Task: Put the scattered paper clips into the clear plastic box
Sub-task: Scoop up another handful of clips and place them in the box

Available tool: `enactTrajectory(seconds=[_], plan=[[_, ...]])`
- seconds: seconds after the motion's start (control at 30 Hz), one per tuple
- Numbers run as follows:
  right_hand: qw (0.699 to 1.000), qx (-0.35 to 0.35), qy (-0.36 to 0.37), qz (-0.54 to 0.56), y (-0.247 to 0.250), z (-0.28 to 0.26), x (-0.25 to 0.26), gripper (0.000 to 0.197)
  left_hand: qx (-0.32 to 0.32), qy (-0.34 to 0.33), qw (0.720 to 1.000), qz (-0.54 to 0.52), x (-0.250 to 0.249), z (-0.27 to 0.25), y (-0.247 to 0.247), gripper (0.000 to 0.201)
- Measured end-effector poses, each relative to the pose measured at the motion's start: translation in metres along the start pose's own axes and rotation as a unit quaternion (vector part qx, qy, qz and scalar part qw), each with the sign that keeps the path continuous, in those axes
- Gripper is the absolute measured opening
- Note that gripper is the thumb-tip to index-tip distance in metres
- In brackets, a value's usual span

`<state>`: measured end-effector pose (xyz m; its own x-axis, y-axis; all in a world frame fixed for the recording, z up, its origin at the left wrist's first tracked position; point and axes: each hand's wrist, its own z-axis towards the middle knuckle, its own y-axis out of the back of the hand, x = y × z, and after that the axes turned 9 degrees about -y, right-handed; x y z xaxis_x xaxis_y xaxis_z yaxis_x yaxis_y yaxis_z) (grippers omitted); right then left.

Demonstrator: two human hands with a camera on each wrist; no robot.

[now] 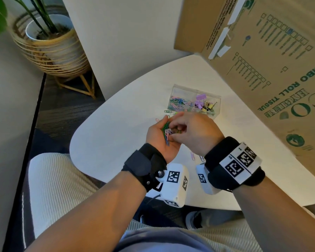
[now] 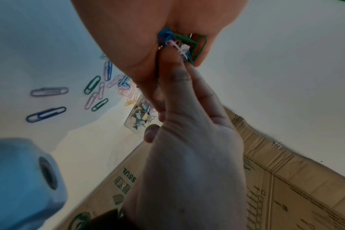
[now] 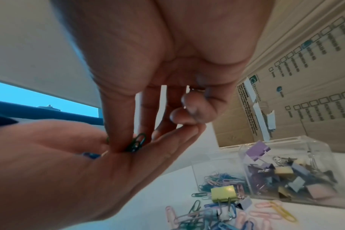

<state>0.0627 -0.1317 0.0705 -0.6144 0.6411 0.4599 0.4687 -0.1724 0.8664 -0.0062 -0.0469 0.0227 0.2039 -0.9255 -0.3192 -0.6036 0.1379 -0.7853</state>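
Observation:
My left hand (image 1: pixel 155 138) lies palm up above the white table (image 1: pixel 105 142), carrying a small bunch of coloured paper clips (image 1: pixel 166 132) in its palm (image 3: pixel 100 168). My right hand (image 1: pixel 179 129) reaches over it, thumb and forefinger pinching the green clips (image 3: pixel 137 144) in that palm. In the left wrist view the bunch (image 2: pixel 179 45) shows between both hands. The clear plastic box (image 1: pixel 216 106) stands just beyond, its left compartment part full of clips and its right one full of binder clips. Loose clips (image 3: pixel 203 217) lie in front of the box, and others (image 2: pixel 46 113) nearer me.
A large cardboard box (image 1: pixel 271 73) leans over the table's right side, close to the plastic box. A yellow binder clip (image 3: pixel 223 193) sits among the loose clips. A potted plant (image 1: pixel 49 44) stands on the floor at far left. The table's rounded edge (image 1: pixel 71 148) is near my knees.

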Motion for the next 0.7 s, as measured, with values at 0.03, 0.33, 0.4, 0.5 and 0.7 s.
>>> enactTrajectory(seconds=[0.03, 0.33, 0.4, 0.5, 0.7], plan=[[1.0, -0.005, 0.003, 0.0, -0.002, 0.0, 0.0, 0.014, -0.001, -0.001, 1.0, -0.003, 0.0, 0.0, 0.001, 0.041], [0.986, -0.038, -0.023, 0.158, -0.002, -0.005, -0.007, 0.014, 0.017, 0.003, 1.0, -0.017, -0.001, 0.001, 0.002, 0.041], [0.984, -0.046, -0.022, 0.17, 0.0, -0.004, -0.007, 0.015, 0.018, 0.009, 1.0, -0.011, 0.0, 0.0, 0.001, 0.042], [0.994, 0.012, -0.012, 0.108, 0.004, -0.005, -0.006, 0.013, 0.023, 0.013, 1.0, -0.005, -0.002, 0.001, 0.001, 0.045], [0.993, -0.021, -0.035, 0.115, 0.008, 0.0, -0.002, 0.01, -0.003, 0.006, 1.0, -0.003, 0.0, 0.0, -0.001, 0.043]])
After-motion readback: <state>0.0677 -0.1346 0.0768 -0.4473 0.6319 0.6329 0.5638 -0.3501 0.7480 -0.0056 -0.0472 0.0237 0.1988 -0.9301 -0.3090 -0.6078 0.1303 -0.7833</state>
